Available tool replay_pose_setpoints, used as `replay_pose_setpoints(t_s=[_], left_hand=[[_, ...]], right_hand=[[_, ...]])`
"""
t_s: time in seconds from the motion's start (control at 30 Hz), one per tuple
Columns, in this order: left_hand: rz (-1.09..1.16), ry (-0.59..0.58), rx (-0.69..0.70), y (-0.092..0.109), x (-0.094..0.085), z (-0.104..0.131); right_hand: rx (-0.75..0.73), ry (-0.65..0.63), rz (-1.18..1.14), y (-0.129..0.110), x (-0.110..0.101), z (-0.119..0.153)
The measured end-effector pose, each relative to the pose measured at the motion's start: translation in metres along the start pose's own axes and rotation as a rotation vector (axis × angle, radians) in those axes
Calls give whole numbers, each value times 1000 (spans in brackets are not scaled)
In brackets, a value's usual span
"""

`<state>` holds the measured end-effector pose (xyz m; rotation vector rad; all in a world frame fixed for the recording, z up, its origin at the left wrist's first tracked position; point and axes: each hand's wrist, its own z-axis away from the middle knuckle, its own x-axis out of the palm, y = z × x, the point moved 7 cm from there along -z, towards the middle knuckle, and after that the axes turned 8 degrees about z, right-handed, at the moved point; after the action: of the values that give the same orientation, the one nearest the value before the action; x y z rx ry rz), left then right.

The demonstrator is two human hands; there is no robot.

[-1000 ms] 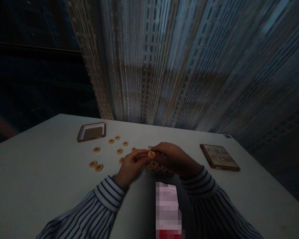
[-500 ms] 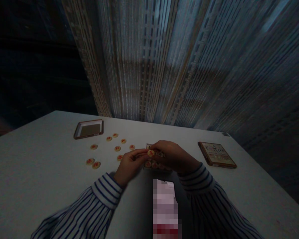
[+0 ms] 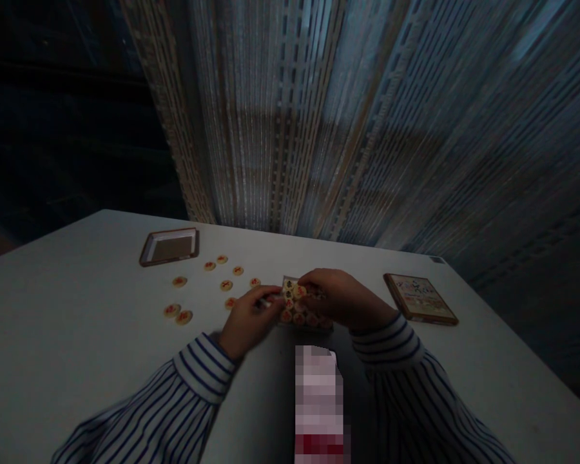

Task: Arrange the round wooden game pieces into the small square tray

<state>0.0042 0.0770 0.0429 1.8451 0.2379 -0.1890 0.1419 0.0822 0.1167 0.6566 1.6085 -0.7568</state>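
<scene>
Across the pale counter (image 3: 77,361), round cream game pieces (image 3: 183,316) with red marks lie scattered at left. Left hand (image 3: 245,320) curls beside a small tray (image 3: 303,317) packed with such discs; right hand (image 3: 341,298) pinches one disc (image 3: 298,291) above it.

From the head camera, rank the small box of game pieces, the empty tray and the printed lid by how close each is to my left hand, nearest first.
From the left hand:
1. Small box of game pieces, right beside its fingers.
2. Empty tray, far left of the table.
3. Printed lid, far right, past the right hand.
</scene>
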Motion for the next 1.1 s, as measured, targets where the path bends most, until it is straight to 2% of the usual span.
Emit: replay_pose_setpoints(t_s=[0.1, 0.27, 0.47, 0.93, 1.1], left_hand=[[-101, -97, 107, 1, 8, 3], [-138, -217, 275, -5, 20, 9], [-218, -283, 296, -13, 23, 12], [-313, -271, 332, -9, 22, 13], [-307, -238, 358, -13, 23, 13]], right_hand=[[16, 9, 3, 6, -4, 3], [33, 25, -5, 13, -10, 6], [61, 11, 17, 20, -8, 8], [128, -148, 77, 30, 8, 8], [150, -218, 125, 32, 18, 7]])
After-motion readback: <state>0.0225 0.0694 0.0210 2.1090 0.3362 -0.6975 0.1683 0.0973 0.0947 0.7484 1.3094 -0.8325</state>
